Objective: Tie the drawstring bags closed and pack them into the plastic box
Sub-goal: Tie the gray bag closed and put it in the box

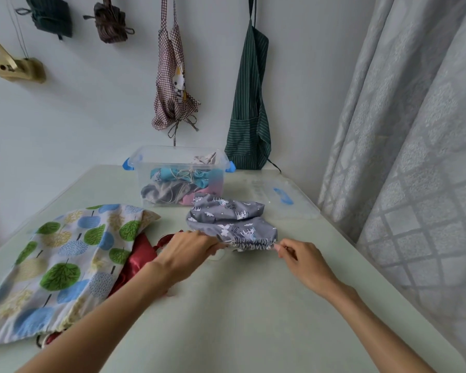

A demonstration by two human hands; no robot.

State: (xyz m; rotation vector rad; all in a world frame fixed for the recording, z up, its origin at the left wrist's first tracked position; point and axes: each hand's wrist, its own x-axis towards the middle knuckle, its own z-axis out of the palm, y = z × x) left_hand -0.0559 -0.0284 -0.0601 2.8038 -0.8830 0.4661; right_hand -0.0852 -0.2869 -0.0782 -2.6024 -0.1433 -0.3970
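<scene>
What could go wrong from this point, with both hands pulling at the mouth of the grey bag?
The left hand and right hand pinch opposite ends of the grey bag at its gathered mouth; an uneven pull might leave it partly open or slip the cord from the fingers. The plastic box already looks fairly full, so later bags, especially the large tree-print bag, may not fit. The red bag lies half hidden under it and could be missed.

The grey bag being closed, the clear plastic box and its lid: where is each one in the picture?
grey bag (226,219): head view, on its printed fabric above the gathered mouth.
plastic box (145,168): head view, on its clear left wall.
lid (293,208): head view, on its flat clear panel, lying on the table.
</scene>
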